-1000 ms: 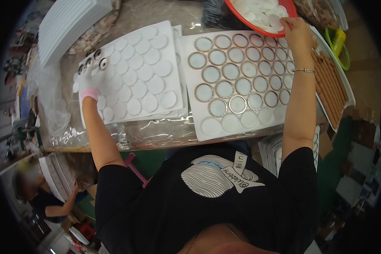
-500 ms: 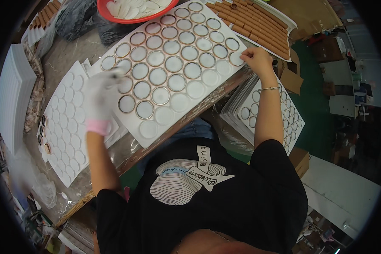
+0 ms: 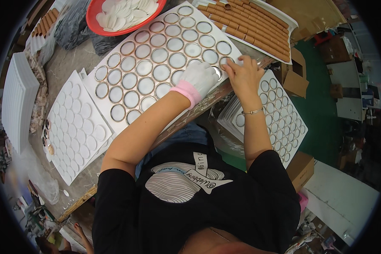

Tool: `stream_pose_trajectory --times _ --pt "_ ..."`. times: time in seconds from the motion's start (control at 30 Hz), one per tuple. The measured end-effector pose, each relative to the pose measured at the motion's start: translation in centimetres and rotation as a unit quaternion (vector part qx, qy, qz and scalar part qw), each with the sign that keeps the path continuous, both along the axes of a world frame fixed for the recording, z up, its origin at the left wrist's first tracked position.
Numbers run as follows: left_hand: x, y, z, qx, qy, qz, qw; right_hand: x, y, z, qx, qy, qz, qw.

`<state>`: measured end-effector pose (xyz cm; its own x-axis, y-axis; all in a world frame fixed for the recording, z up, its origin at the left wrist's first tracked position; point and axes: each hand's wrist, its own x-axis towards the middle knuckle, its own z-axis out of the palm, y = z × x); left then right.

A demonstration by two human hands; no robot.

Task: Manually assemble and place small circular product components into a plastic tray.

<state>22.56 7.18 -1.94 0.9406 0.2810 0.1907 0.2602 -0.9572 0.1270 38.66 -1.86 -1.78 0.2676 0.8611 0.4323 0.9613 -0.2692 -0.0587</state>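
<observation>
A white sheet tray (image 3: 98,92) lies slanted on the table, its round recesses holding several metal rings with pale discs inside. My left hand (image 3: 200,77), in a white glove with a pink cuff, reaches across to the tray's right edge. Its fingers are curled down beside a metal ring (image 3: 217,73), and whatever they hold is hidden. Just to the right is my bare right hand (image 3: 244,78), fingers bent, with a gap between thumb and fingertips. The thumb side is close to another ring (image 3: 225,62) at the edge.
A red basin (image 3: 90,23) of white oval discs stands at the back. Brown tubes (image 3: 249,27) fill a white tray at the far right. Another disc sheet (image 3: 74,127) lies at left, beside stacked white sheets (image 3: 17,101). More ring trays (image 3: 279,118) are stacked at right.
My left hand has crossed from the tray's left side to its right edge. The right hand has shifted slightly left and down, and its fingers have parted.
</observation>
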Motion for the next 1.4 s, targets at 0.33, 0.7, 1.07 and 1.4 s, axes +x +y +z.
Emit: stream_pose_trajectory --times 0.33,0.7,1.07,1.4 --pt "-28.3 8.3 2.1 0.025 -0.168 0.435 0.884 -3.3 4.1 4.2 -0.010 0.029 0.064 0.997" --pt "-57.3 6.0 -5.0 0.040 -0.027 0.639 0.767 -11.1 27.2 4.9 -0.147 -0.049 0.099 0.983" --pt "-54.8 7.5 0.0 0.074 -0.056 0.721 0.687 -12.9 28.9 6.2 -0.230 -0.016 0.083 0.969" --pt "-56.6 11.0 -1.8 -0.010 -0.012 0.689 0.725 -7.0 21.4 8.4 0.069 0.083 0.111 0.988"
